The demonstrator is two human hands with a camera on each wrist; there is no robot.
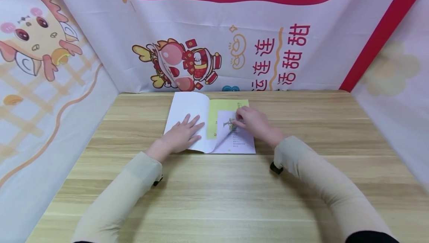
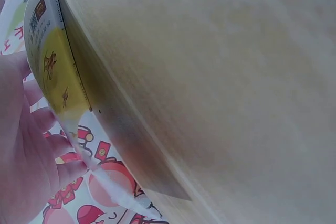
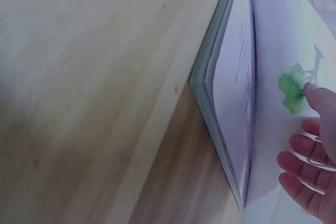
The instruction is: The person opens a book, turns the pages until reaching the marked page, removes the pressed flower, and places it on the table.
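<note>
An open paperback book (image 1: pixel 191 103) lies on the wooden table, its white left page bowed upward near the spine. My left hand (image 1: pixel 181 136) rests on that page with fingers spread. Seen from the left wrist, the book's outer cover (image 2: pixel 71 77) curves up beside the fingers, with a yellow picture on it. With thumb and fingers, my right hand (image 1: pixel 253 121) pinches a pale leaf of the book (image 3: pixel 273 145), lifted and bent toward the spine. A green plant drawing (image 3: pixel 291 90) is printed there, by the thumb. Under it show a yellow-green page (image 1: pixel 212 118) and lines of print.
The wooden table (image 1: pixel 214 194) extends in front of the book and to both sides. Right behind the book hangs a printed cloth (image 1: pixel 201 16) with red cartoon figures and lettering. More patterned cloth (image 1: pixel 67 124) walls the left side.
</note>
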